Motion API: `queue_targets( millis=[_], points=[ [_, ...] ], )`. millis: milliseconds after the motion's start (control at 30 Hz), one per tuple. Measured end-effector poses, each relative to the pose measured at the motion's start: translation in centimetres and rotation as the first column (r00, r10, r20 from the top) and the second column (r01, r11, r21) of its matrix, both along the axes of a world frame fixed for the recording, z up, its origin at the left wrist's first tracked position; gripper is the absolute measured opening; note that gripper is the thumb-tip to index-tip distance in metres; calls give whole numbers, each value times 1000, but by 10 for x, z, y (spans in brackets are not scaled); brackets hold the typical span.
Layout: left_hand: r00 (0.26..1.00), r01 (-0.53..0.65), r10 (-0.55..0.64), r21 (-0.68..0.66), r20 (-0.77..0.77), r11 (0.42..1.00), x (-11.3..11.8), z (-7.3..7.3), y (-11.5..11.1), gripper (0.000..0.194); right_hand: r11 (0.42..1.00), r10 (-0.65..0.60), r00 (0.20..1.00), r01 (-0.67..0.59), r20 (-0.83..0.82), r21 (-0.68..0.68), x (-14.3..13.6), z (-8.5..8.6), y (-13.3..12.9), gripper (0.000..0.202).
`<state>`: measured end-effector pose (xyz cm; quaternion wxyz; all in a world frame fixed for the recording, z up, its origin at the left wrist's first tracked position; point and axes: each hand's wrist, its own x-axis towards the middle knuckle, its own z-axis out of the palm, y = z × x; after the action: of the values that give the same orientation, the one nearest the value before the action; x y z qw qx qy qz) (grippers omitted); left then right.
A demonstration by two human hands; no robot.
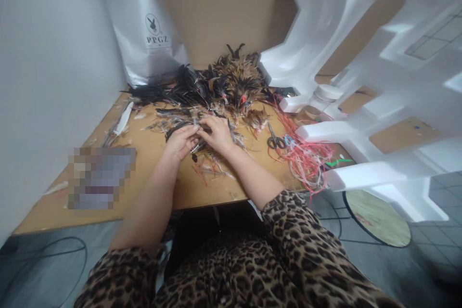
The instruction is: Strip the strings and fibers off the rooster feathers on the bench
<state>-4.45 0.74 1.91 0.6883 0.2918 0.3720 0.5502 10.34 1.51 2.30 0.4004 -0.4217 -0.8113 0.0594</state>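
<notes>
My left hand (183, 141) and my right hand (216, 134) meet over the middle of the table. Fingertips of both pinch something small and pale between them, too small to name. Dark and brown loose feathers (173, 114) lie under and around the hands. Behind them is a large heap of black feathers (187, 84) and brown feathers (240, 74). A small brown feather bunch (257, 119) lies to the right of my right hand, near black-handled scissors (276, 141). Red and white strands (207, 168) are scattered just in front of the hands.
A tangle of red and white string (310, 159) hangs over the right table edge (231, 200). White foam pieces (346, 130) rise at the right, beside a white-lidded jar (327, 94). A silver bag (144, 33) stands at the back left; a blurred-out item (103, 178) lies left.
</notes>
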Motion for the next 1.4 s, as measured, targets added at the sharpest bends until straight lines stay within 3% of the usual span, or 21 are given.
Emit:
queue_targets(
  millis=[200,467,667,900,1067,1200,1400],
  points=[
    [999,-9,10,30,-35,1000,-3,-2,2,15,1000,7,1000,-8,-22,-12,2,2,1,28],
    [987,-159,159,33,-6,987,-10,0,8,8,993,7,990,-24,-143,-117,17,4,19,16],
    [985,-170,170,27,-2,985,-12,-5,11,7,922,142,989,-149,-48,-358,26,9,20,13],
    [983,-182,182,4,-39,983,-13,-7,12,6,831,339,912,-175,231,-528,23,39,0,14],
    [983,-178,179,29,-35,984,-13,-4,11,12,914,220,863,-21,454,-404,18,39,0,15],
    [992,-126,127,80,-7,989,-13,-1,8,12,963,111,878,21,467,-269,15,21,4,18],
    [999,4,-3,28,-47,1000,-13,-1,5,8,987,75,889,0,452,-164,4,1,1,22]
  ],
)
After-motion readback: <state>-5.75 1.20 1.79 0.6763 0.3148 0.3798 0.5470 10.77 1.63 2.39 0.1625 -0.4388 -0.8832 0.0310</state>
